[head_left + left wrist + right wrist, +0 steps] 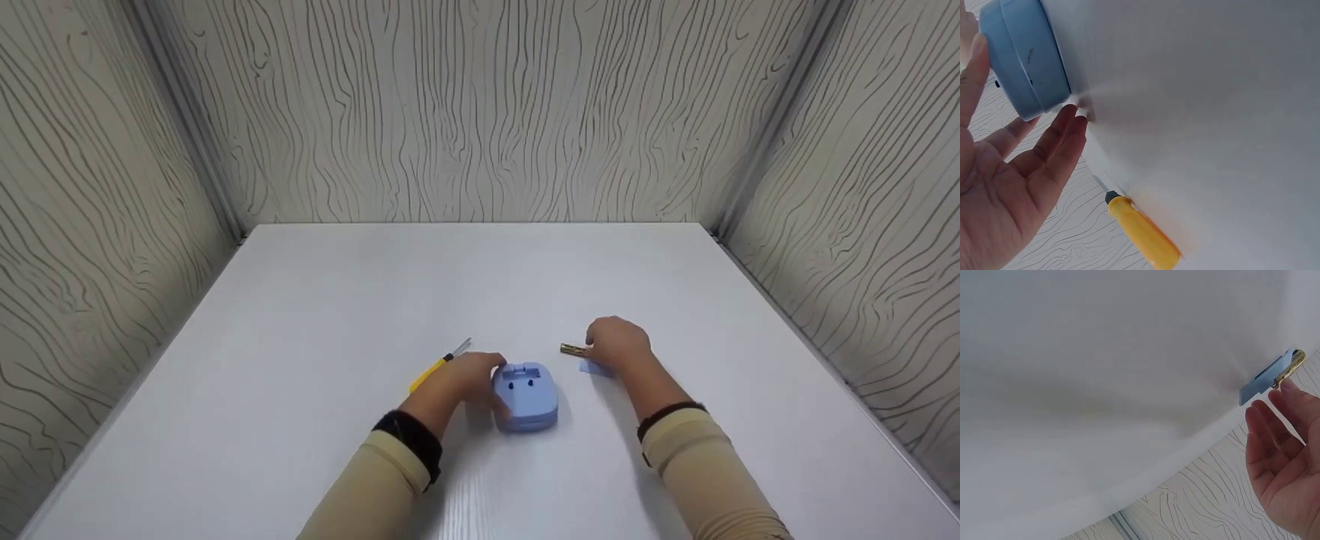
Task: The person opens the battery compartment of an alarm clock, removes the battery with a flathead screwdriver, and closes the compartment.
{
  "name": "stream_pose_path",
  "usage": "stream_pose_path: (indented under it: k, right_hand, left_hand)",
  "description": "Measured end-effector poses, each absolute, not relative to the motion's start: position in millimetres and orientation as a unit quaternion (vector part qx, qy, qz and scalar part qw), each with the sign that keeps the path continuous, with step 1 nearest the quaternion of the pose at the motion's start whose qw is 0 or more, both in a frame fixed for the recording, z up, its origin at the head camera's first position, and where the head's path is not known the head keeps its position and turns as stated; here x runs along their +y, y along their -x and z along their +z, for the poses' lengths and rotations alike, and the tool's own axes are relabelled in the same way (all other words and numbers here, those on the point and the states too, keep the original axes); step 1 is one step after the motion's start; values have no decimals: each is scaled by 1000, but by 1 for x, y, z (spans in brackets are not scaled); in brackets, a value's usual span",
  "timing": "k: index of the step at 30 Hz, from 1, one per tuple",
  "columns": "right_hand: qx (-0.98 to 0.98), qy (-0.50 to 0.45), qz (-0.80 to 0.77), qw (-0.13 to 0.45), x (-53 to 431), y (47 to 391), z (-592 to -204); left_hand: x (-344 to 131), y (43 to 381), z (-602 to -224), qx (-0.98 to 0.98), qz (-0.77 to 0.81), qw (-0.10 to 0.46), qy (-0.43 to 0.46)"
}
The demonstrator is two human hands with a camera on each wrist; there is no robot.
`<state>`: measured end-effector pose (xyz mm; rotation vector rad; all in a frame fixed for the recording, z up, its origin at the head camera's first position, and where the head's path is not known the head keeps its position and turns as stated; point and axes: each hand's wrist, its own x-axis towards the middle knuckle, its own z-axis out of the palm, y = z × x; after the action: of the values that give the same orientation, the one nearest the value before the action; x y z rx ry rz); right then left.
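A light-blue, rounded-square device [534, 405] lies on the table with an open recess and two dark spots on its upper face. My left hand [469, 379] grips its left side, thumb at the near part and fingers round the far corner; the left wrist view shows the thumb against the blue casing [1027, 56]. To the right, my right hand [619, 343] pinches one end of a gold-and-dark battery [574, 350]. Just under that hand lies a small flat blue cover [594, 368], partly hidden by it. In the right wrist view the battery [1291, 368] is beside the cover [1264, 382].
A screwdriver with a yellow handle [427, 375] lies left of my left hand, its tip pointing away from me. White table surface [375, 285] surrounds these things. Wood-grain panels [480, 112] stand at the back and on both sides.
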<state>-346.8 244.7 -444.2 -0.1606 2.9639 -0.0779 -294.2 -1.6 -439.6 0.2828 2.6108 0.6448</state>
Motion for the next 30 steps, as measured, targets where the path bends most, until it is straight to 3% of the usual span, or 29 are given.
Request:
stream_pose_path:
  k: [13, 30]
  right_hand:
    - [989, 49, -47, 133, 258, 351, -446]
    - [992, 81, -33, 92, 258, 341, -446]
  left_hand:
    - [-4, 294, -439, 939, 241, 222, -104]
    - [-3, 294, -440, 941, 232, 217, -114]
